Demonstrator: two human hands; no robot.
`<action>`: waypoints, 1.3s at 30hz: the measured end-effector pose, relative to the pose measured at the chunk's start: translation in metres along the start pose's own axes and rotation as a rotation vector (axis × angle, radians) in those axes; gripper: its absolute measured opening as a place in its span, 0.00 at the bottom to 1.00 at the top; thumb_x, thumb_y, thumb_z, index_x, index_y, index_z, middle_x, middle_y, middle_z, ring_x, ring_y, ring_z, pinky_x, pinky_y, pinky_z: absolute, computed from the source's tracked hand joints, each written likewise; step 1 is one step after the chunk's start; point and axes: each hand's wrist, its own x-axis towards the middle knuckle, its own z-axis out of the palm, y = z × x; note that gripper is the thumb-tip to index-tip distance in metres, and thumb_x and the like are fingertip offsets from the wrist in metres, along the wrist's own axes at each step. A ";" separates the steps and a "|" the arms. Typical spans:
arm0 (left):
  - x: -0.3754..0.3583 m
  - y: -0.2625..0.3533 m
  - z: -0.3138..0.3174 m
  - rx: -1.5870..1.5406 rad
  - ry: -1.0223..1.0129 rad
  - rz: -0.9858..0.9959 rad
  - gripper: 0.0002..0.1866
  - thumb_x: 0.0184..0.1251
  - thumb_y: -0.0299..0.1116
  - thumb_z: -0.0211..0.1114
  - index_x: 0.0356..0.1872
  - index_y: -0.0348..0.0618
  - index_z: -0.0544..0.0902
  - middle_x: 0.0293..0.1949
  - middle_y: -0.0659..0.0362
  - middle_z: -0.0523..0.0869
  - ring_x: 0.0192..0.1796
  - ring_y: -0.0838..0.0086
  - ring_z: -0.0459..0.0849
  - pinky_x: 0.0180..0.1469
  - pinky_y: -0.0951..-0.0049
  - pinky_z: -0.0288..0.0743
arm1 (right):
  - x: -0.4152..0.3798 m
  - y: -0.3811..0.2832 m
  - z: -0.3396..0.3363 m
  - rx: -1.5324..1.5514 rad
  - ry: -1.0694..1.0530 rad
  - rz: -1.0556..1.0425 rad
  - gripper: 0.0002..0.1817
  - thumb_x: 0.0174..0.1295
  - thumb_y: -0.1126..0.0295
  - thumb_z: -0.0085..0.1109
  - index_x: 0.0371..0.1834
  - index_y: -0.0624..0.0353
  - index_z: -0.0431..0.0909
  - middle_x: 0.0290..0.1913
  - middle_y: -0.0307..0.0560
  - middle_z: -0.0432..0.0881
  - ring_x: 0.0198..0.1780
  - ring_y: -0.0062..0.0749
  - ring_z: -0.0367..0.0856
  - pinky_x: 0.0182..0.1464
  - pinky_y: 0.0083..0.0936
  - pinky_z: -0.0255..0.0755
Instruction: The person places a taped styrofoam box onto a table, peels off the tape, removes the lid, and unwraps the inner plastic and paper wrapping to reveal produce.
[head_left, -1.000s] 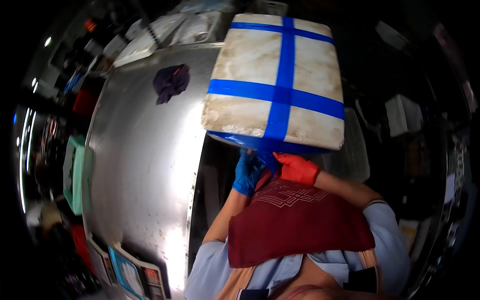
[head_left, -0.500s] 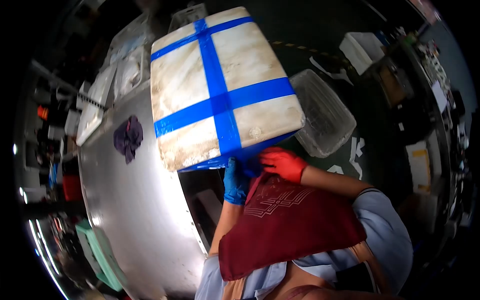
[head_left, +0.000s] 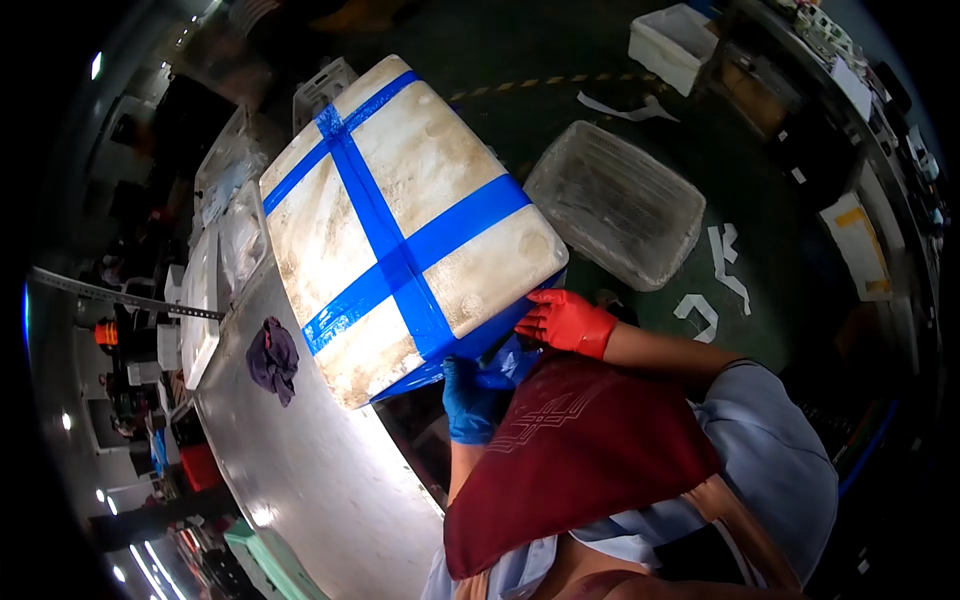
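A large white foam box (head_left: pixel 430 130), stained brown and banded with crossing blue tape (head_left: pixel 400 262), sits at a slant beyond my hands. My left hand (head_left: pixel 468 402), in a blue glove, is at the box's near side, thumb up by the lower edge. Its fingers look closed beside shiny, crumpled blue tape (head_left: pixel 508 366), though they are partly hidden. My right hand (head_left: pixel 568 322), in a red glove, has its fingers stretched out and apart against the near side's right part. The box's underside is hidden.
A metal table (head_left: pixel 330 455) spreads to the left, with a dark purple cloth (head_left: pixel 272 362) on it. On the floor to the right stands a translucent bin (head_left: pixel 620 205), near white strips (head_left: pixel 730 265). Farther back is a white bin (head_left: pixel 672 42).
The whole view has shifted and turned, so the box appears lower, farther left and more slanted. My right hand's fingers are now spread along the box's near side.
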 end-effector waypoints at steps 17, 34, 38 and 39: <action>0.010 -0.058 -0.027 0.377 0.257 -0.028 0.39 0.63 0.63 0.47 0.67 0.44 0.59 0.65 0.51 0.65 0.65 0.58 0.64 0.66 0.55 0.56 | -0.021 -0.062 0.010 -0.730 -0.374 0.296 0.28 0.66 0.55 0.49 0.60 0.67 0.66 0.58 0.53 0.73 0.54 0.35 0.77 0.48 0.22 0.73; 0.079 -0.102 0.000 -0.137 0.460 0.354 0.26 0.65 0.42 0.58 0.60 0.40 0.69 0.61 0.52 0.72 0.65 0.60 0.65 0.69 0.57 0.52 | 0.018 -0.183 -0.020 -1.259 -0.143 -0.104 0.16 0.60 0.64 0.54 0.47 0.59 0.75 0.40 0.48 0.81 0.40 0.33 0.80 0.40 0.29 0.72; 0.084 -0.106 -0.006 -0.202 0.475 0.388 0.22 0.65 0.40 0.57 0.57 0.40 0.72 0.58 0.53 0.74 0.63 0.61 0.67 0.67 0.58 0.56 | 0.061 -0.209 0.012 -1.262 -0.326 -0.496 0.35 0.58 0.69 0.57 0.69 0.53 0.55 0.64 0.54 0.66 0.65 0.37 0.63 0.63 0.29 0.60; 0.082 -0.106 -0.009 -0.222 0.469 0.381 0.21 0.66 0.39 0.57 0.57 0.40 0.72 0.58 0.53 0.74 0.63 0.61 0.67 0.67 0.59 0.57 | 0.069 -0.208 0.014 -1.254 -0.332 -0.466 0.36 0.58 0.70 0.57 0.70 0.53 0.53 0.65 0.54 0.64 0.67 0.35 0.61 0.64 0.28 0.58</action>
